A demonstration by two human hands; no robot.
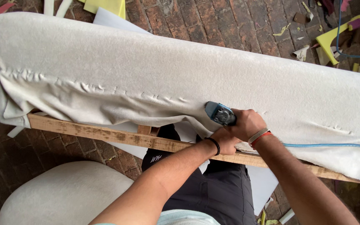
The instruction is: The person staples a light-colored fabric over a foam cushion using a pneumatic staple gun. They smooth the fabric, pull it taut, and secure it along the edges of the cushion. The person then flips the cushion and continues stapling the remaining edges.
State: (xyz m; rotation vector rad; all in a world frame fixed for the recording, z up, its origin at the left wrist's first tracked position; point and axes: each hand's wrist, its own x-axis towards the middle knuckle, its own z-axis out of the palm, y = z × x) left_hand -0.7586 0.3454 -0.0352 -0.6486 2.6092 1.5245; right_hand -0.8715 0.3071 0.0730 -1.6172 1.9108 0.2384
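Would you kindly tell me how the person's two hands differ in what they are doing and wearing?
The right hand grips the blue staple gun pressed to the pale fabric; the left hand holds no tool and lies below it on the fabric edge by the wooden rail. The right wrist wears a white and a red band; the left wrist wears a black one. Both hands are bare and touch each other.

A single head-worn camera looks steeply down from the person's own eye level, close over both forearms, which enter from the bottom edge and meet near centre. The view faces forward across a long padded frame (146, 71) running slantwise from upper left to lower right, near enough to fill most of the picture. Brick floor (230, 21) shows beyond it and below. No second view shares the scene.
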